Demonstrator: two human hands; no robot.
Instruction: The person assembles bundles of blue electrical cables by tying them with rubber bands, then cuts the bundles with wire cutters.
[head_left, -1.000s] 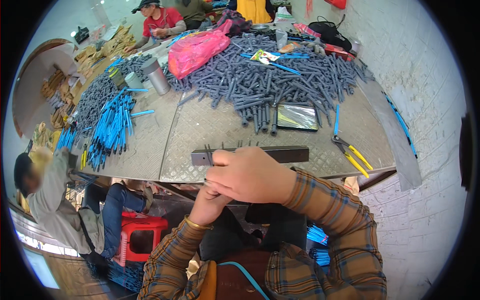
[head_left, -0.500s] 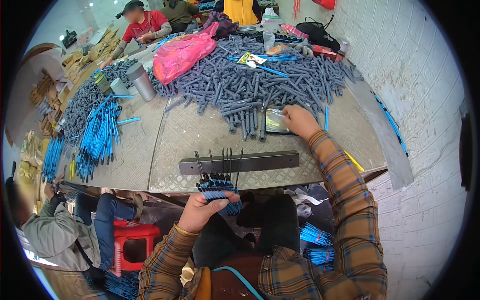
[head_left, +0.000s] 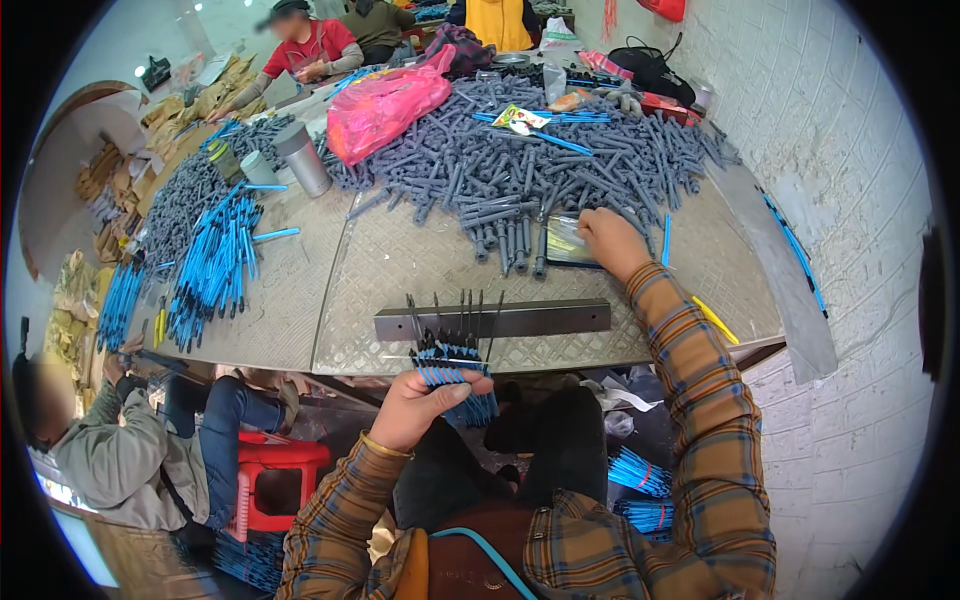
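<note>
My left hand [head_left: 425,408] is closed round a bundle of slim blue rods with black ends [head_left: 448,372], above my lap at the table's front edge. Several thin dark stems [head_left: 468,312] stick up from the bundle at different heights, and a thin pale rod lies across it. My right hand [head_left: 612,242] is over the right side of a flat dark-edged case [head_left: 568,246], where something clear and yellowish shows. Its fingers are bent together; what they pinch, if anything, is hidden. A dark metal bar [head_left: 540,318] lies on the table between my hands.
A large heap of grey ribbed plugs [head_left: 560,160] covers the back of the table, beside a pink plastic bag [head_left: 385,112]. A metal flask [head_left: 302,160] and piled blue rods [head_left: 218,265] are on the left. A person [head_left: 120,450] sits at lower left, near a red stool [head_left: 280,455].
The whole view has shifted slightly, so most things sit a little farther right. My right hand stays at the case, its fingers drawn closer together. My left hand still holds the bundle.
</note>
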